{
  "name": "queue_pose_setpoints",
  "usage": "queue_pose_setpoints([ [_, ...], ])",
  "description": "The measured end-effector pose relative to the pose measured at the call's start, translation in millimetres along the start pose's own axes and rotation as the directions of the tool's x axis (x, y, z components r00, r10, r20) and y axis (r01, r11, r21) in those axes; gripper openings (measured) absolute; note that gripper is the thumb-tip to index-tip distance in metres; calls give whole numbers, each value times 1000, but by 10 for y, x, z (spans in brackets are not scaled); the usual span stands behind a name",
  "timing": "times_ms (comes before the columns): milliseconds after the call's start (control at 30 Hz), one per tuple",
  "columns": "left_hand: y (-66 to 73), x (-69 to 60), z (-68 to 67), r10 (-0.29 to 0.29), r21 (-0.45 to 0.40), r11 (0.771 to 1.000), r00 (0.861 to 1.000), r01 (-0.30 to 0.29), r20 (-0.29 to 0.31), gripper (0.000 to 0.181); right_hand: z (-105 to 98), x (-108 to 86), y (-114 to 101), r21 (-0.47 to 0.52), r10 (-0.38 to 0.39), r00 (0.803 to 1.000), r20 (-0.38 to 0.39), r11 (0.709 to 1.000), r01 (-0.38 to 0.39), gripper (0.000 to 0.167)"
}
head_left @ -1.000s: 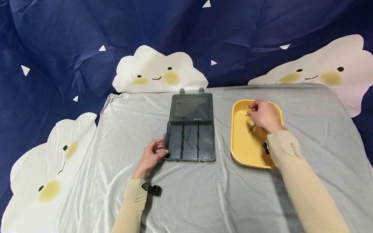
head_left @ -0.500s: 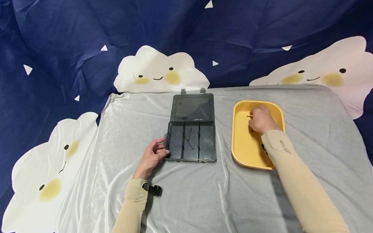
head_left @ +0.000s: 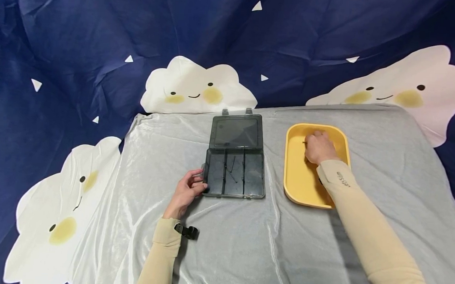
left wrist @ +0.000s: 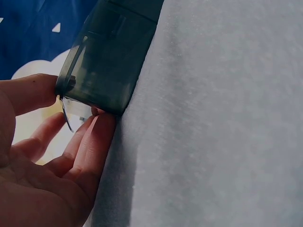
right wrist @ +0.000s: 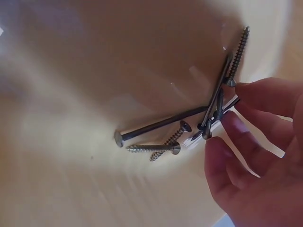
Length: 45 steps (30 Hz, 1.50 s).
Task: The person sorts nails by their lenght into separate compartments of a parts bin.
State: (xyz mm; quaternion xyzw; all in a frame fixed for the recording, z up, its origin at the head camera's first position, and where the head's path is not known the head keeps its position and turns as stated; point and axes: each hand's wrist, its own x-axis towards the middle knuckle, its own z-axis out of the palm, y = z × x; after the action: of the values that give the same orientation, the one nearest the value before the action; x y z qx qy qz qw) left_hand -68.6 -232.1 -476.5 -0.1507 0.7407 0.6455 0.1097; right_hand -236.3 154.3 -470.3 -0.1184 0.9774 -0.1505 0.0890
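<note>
At the left side of the dark see-through box [head_left: 215,169], my left hand [head_left: 184,195] grips its near left corner; in the left wrist view the thumb lies on the box edge [left wrist: 106,71] and the fingertips below. Two thin nails [head_left: 231,176] lie in the box's middle compartment. My right hand [head_left: 319,147] is down inside the yellow tray [head_left: 296,180]. In the right wrist view, its spread, bent fingers [right wrist: 265,97] touch a cluster of nails and screws. A large-headed nail [right wrist: 156,126] and two crossed screws [right wrist: 154,148] lie beside them.
The box's lid [head_left: 237,132] lies folded back behind it. Grey cloth [head_left: 237,245] covers the table, with a stretch of it between box and tray. Behind hangs a dark blue curtain [head_left: 226,26] with clouds and white triangles.
My right hand has moved down into the tray, onto the nails and screws. My left hand keeps its grip on the box. The head view has shifted slightly.
</note>
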Motion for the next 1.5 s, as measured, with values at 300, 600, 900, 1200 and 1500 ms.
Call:
queue_pose_setpoints([
  [300, -7, -3, 2, -5, 1, 1000, 1000, 5, -1, 59, 27, -21, -47, -39, -136, 990, -48, 990, 134, 19],
  [600, -10, 2, 5, 0, -7, 1000, 1000, 1, 3, 59, 56, 21, -100, -58, -204, 979, 14, 977, 205, 15],
  [900, -10, -7, 1, 2, 18, 1000, 1000, -2, 0, 58, 23, 15, -144, -14, -191, 972, 136, 981, 195, 11],
  [1200, -9, -1, 7, -1, 14, 1000, 1000, 1, -3, 58, -12, 2, -171, 13, -133, 969, 208, 991, 134, 11],
  [1500, -17, 16, 4, -6, 21, 1000, 1000, 6, -6, 58, -8, -9, -211, 5, -151, 963, 223, 988, 154, 15],
])
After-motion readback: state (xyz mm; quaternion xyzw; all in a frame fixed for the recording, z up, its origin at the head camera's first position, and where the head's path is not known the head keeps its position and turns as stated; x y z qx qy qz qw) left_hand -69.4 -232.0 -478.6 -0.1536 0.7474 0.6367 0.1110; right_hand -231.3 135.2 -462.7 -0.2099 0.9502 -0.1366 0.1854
